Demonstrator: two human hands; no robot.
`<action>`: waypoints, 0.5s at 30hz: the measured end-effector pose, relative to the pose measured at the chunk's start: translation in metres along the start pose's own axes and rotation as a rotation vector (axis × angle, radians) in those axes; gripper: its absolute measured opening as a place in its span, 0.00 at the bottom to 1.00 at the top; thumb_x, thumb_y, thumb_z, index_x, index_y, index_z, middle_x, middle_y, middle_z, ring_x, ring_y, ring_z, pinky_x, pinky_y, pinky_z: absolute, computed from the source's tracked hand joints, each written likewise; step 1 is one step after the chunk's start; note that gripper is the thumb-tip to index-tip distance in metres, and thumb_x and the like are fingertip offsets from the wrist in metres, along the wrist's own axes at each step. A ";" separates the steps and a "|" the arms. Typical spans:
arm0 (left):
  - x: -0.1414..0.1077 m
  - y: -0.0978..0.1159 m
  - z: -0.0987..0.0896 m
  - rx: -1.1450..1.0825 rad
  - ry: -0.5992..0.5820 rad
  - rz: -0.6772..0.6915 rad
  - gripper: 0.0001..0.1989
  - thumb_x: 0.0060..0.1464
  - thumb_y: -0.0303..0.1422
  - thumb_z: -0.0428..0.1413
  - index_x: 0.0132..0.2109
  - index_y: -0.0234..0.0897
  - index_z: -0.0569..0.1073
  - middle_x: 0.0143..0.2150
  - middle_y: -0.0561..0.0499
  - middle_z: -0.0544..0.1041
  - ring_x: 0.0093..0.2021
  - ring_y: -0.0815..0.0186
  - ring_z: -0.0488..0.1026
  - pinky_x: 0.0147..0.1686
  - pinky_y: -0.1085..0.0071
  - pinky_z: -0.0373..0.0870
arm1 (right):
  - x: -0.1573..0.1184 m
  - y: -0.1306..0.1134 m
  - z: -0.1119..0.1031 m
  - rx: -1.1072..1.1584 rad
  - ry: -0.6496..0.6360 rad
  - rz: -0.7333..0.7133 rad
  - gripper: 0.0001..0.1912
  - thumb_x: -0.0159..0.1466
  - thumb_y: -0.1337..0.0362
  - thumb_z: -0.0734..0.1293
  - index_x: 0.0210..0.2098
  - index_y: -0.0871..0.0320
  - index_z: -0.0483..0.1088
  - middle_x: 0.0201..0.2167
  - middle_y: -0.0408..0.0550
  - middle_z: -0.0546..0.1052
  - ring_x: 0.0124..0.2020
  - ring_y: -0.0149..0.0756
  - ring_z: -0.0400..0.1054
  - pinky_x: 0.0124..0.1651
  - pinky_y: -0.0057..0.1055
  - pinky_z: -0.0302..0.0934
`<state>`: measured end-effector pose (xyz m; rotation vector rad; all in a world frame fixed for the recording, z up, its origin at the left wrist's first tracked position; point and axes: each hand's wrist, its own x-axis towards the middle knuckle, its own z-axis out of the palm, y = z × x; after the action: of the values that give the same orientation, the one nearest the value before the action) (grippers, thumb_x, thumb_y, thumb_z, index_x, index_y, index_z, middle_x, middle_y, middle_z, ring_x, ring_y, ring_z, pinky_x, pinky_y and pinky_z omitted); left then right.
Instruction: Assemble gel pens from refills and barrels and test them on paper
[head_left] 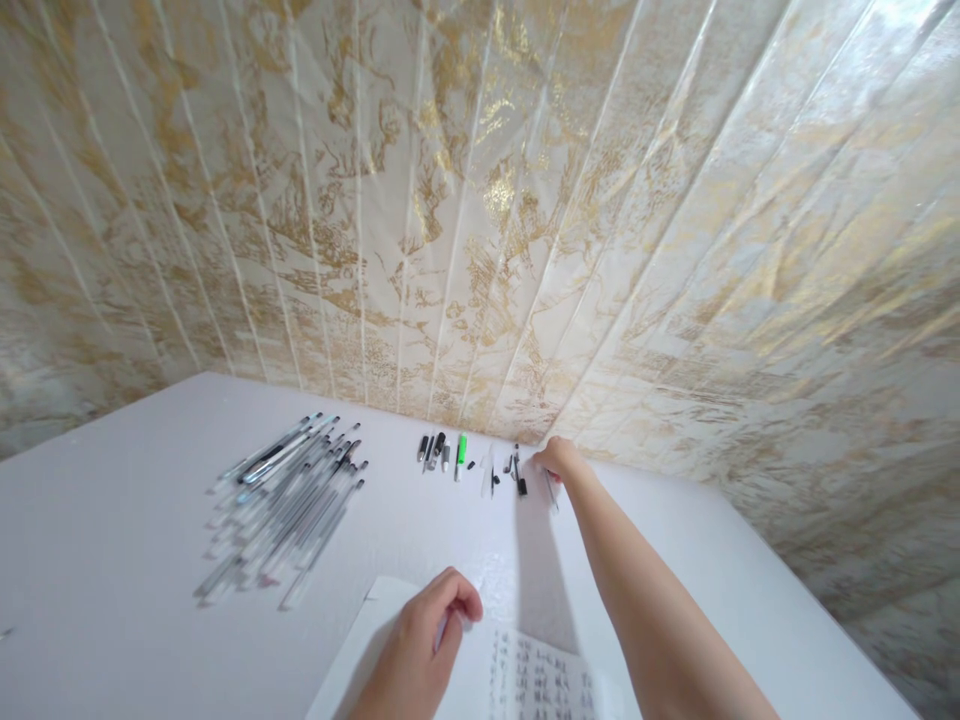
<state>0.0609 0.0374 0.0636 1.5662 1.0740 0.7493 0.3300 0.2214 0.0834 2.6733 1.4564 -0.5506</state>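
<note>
My right hand (556,459) reaches to the far side of the table, its fingers closed on a thin, pen-like piece (552,492) that points toward me. Beside it lie a black pen part (522,487) and several small black and clear pieces. Nearer to me, my left hand (429,632) rests over a white sheet of paper (386,598) with its fingers curled in. Whatever those fingers may hold is hidden. Rows of dark handwriting (536,675) cover the sheet's right part.
A spread pile of clear pens or refills (289,515) lies at the left. Along the back edge are a green highlighter (461,449) and several dark caps (439,444). A gold-patterned curtain (450,220) hangs behind the white table (112,560).
</note>
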 end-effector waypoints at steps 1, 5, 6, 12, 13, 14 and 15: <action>0.000 0.000 0.000 0.002 0.003 -0.005 0.09 0.55 0.29 0.45 0.31 0.41 0.68 0.31 0.53 0.72 0.34 0.64 0.68 0.38 0.74 0.62 | 0.000 0.001 0.000 0.010 -0.009 0.004 0.17 0.67 0.61 0.66 0.52 0.61 0.67 0.51 0.53 0.72 0.46 0.41 0.71 0.46 0.43 0.68; 0.000 0.001 0.000 0.025 -0.001 -0.019 0.09 0.54 0.29 0.45 0.31 0.42 0.69 0.31 0.54 0.72 0.33 0.64 0.68 0.37 0.74 0.62 | 0.000 0.002 0.001 0.052 -0.034 0.011 0.17 0.67 0.61 0.66 0.52 0.61 0.67 0.50 0.53 0.72 0.45 0.41 0.71 0.46 0.42 0.68; 0.000 0.001 -0.001 0.028 -0.004 -0.015 0.09 0.54 0.29 0.45 0.31 0.41 0.69 0.31 0.54 0.73 0.33 0.64 0.68 0.37 0.74 0.62 | -0.001 0.002 0.001 0.063 -0.037 0.013 0.17 0.67 0.61 0.66 0.52 0.61 0.67 0.51 0.53 0.72 0.46 0.41 0.71 0.46 0.43 0.68; 0.001 0.000 0.000 0.032 -0.029 0.003 0.09 0.55 0.29 0.45 0.32 0.41 0.68 0.31 0.53 0.72 0.34 0.64 0.68 0.37 0.74 0.61 | -0.001 0.007 0.001 0.144 -0.101 0.057 0.17 0.66 0.61 0.66 0.52 0.62 0.67 0.50 0.54 0.72 0.45 0.41 0.71 0.46 0.42 0.68; 0.001 -0.001 0.000 0.035 -0.035 0.004 0.08 0.55 0.28 0.45 0.32 0.41 0.68 0.32 0.53 0.72 0.34 0.64 0.68 0.37 0.74 0.61 | -0.001 0.008 0.001 0.160 -0.114 0.069 0.17 0.66 0.61 0.66 0.52 0.62 0.67 0.50 0.54 0.72 0.45 0.41 0.71 0.46 0.42 0.68; 0.001 -0.001 0.000 0.039 -0.040 0.003 0.08 0.55 0.28 0.45 0.32 0.41 0.68 0.32 0.53 0.72 0.34 0.64 0.68 0.37 0.74 0.61 | -0.001 0.010 0.000 0.177 -0.125 0.081 0.17 0.66 0.61 0.66 0.52 0.62 0.67 0.50 0.54 0.72 0.45 0.41 0.71 0.46 0.42 0.68; 0.001 -0.001 0.000 0.042 -0.042 0.004 0.08 0.55 0.28 0.45 0.32 0.41 0.68 0.32 0.53 0.72 0.34 0.64 0.68 0.37 0.74 0.61 | -0.001 0.013 0.000 0.195 -0.135 0.092 0.17 0.66 0.61 0.66 0.52 0.62 0.67 0.50 0.54 0.72 0.45 0.41 0.71 0.46 0.42 0.68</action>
<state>0.0608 0.0381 0.0626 1.6127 1.0622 0.6972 0.3399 0.2136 0.0818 2.7651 1.2993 -0.8889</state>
